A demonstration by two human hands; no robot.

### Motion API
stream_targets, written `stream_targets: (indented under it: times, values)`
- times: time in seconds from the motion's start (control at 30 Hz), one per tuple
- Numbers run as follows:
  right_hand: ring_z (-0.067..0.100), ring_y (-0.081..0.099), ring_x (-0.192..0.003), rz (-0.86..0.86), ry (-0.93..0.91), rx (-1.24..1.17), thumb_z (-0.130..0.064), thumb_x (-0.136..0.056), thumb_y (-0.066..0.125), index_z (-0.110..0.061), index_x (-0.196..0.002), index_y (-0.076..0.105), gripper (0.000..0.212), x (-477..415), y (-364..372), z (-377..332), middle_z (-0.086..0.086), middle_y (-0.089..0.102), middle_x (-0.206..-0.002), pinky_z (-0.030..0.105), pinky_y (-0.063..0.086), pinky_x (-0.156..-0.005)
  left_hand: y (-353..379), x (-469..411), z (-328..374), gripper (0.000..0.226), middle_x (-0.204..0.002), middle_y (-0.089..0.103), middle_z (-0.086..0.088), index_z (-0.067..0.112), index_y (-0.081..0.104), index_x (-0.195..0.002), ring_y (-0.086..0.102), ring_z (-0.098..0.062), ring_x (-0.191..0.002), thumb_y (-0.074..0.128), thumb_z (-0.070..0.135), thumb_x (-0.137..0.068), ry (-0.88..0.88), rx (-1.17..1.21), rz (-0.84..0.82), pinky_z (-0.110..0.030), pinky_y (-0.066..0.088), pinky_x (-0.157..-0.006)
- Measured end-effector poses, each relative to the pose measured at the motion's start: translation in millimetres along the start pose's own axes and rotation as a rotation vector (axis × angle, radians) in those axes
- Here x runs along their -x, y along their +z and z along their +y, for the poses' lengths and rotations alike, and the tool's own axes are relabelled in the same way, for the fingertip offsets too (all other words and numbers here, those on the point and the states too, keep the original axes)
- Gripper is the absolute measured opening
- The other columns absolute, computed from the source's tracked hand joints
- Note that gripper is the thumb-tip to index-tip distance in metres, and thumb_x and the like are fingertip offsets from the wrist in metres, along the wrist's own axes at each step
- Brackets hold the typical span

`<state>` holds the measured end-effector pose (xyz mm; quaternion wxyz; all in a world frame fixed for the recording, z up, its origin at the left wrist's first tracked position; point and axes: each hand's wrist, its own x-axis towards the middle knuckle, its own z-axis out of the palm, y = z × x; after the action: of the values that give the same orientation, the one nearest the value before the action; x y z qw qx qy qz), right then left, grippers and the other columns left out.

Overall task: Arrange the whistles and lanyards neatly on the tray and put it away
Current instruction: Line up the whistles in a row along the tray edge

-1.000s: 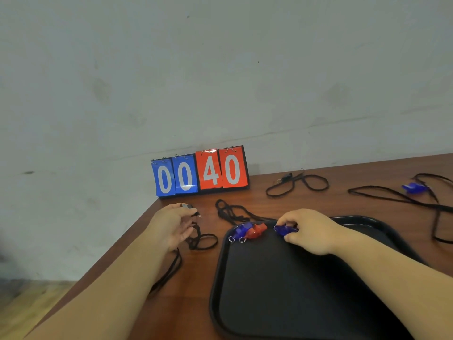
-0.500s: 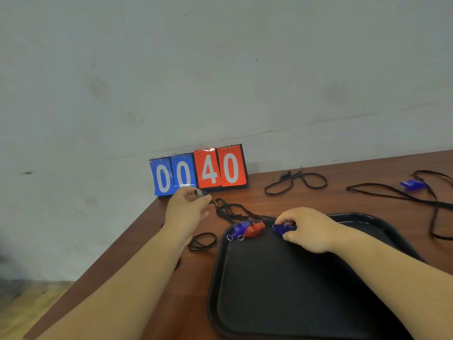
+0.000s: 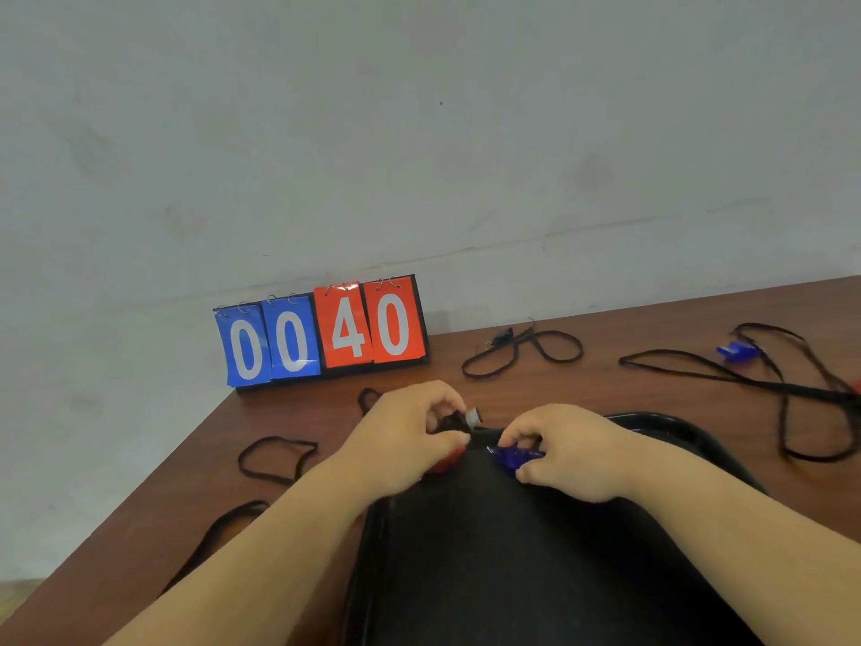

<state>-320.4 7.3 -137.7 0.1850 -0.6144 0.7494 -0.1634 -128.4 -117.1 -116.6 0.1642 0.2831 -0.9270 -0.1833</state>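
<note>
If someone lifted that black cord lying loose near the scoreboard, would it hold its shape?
Probably not. The cord lies in slack, uneven loops on the table, so it would likely droop and dangle. It looks thin and light, though the small clip at one end might swing.

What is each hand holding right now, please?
Left hand: closed on the black lanyard clip.
Right hand: closed on the blue whistle at the tray's far edge.

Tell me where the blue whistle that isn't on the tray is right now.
In the head view, the small blue plastic whistle lies on the brown wooden table at far right, among the long black lanyard cords, beyond the black tray.
</note>
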Motion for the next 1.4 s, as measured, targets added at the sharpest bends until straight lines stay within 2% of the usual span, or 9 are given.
stream_targets:
  times: [0.1,0.23,0.37,0.53,0.7,0.83,0.97,1.23,1.4]
  values:
    - [0.0,0.062,-0.092,0.048,-0.012,0.019,-0.03,-0.091,0.072,-0.038,-0.126,0.067,0.036,-1,3,5,-0.019,0.067,-0.109,0.016,0.047,-0.079,15,6,-2,0.032,-0.103,0.062,0.022,0.038,0.065,-0.117,0.057,0.003,-0.094,0.077,0.041,-0.088,0.077,-0.05,0.01,-0.022,0.052,-0.086]
    - [-0.004,0.06,-0.083,0.091,-0.021,0.045,-0.031,-0.09,0.074,-0.039,-0.121,0.068,0.032,-3,3,9,-0.022,0.065,-0.099,0.011,0.04,-0.069,26,9,-5,0.036,-0.111,0.065,0.019,0.037,0.066,-0.12,0.054,-0.001,-0.103,0.075,0.049,-0.087,0.198,-0.188,-0.021,-0.025,0.047,-0.095]
    - [-0.004,0.061,-0.081,0.086,-0.003,0.045,-0.03,-0.09,0.074,-0.039,-0.119,0.069,0.031,-1,3,8,-0.019,0.068,-0.099,0.01,0.04,-0.067,27,8,-7,0.041,-0.109,0.063,0.018,0.039,0.066,-0.123,0.052,-0.004,-0.104,0.074,0.055,-0.086,0.202,-0.205,-0.017,-0.031,0.046,-0.097]
    - [0.0,0.063,-0.084,0.08,0.02,0.038,-0.031,-0.089,0.075,-0.04,-0.119,0.069,0.033,-1,1,6,-0.019,0.068,-0.1,0.012,0.044,-0.071,24,9,-18,0.063,-0.124,0.046,0.016,0.044,0.051,-0.137,0.04,-0.01,-0.116,0.068,0.068,-0.081,0.174,-0.281,0.013,-0.036,0.04,-0.105]
    - [0.001,0.063,-0.086,0.079,0.035,0.044,-0.029,-0.089,0.075,-0.041,-0.125,0.064,0.04,1,1,5,-0.021,0.064,-0.101,0.012,0.043,-0.071,17,9,-29,0.077,-0.143,0.04,0.017,0.041,0.037,-0.148,0.035,-0.011,-0.133,0.064,0.066,-0.081,0.112,-0.267,-0.092,-0.04,0.036,-0.114]
    - [0.003,0.064,-0.087,0.083,0.041,0.02,-0.025,-0.089,0.075,-0.039,-0.121,0.065,0.036,4,1,2,-0.02,0.065,-0.1,0.014,0.047,-0.074,19,7,-29,0.066,-0.142,0.05,0.015,0.039,0.041,-0.148,0.048,-0.011,-0.129,0.065,0.059,-0.089,0.054,-0.202,-0.145,-0.036,0.045,-0.11]
    - [0.001,0.062,-0.09,0.092,0.042,0.016,-0.027,-0.089,0.076,-0.04,-0.115,0.065,0.031,4,1,2,-0.019,0.066,-0.103,0.018,0.049,-0.078,24,3,-31,0.054,-0.135,0.055,0.016,0.04,0.049,-0.14,0.053,-0.009,-0.123,0.064,0.058,-0.092,0.036,-0.2,-0.108,-0.036,0.049,-0.106]
    - [0.002,0.064,-0.09,0.142,0.057,-0.009,-0.028,-0.091,0.074,-0.038,-0.112,0.064,0.025,5,-2,1,-0.018,0.066,-0.101,0.026,0.056,-0.086,29,2,-32,0.051,-0.129,0.058,0.016,0.038,0.051,-0.138,0.054,-0.007,-0.116,0.062,0.059,-0.093,0.015,-0.185,-0.06,-0.031,0.051,-0.101]
    - [0.003,0.062,-0.091,0.195,0.063,-0.019,-0.025,-0.09,0.071,-0.037,-0.106,0.065,0.02,6,-3,1,-0.016,0.066,-0.102,0.022,0.052,-0.082,32,1,-30,0.055,-0.131,0.057,0.015,0.038,0.05,-0.141,0.054,-0.009,-0.121,0.062,0.06,-0.092,0.017,-0.202,-0.045,-0.033,0.051,-0.102]
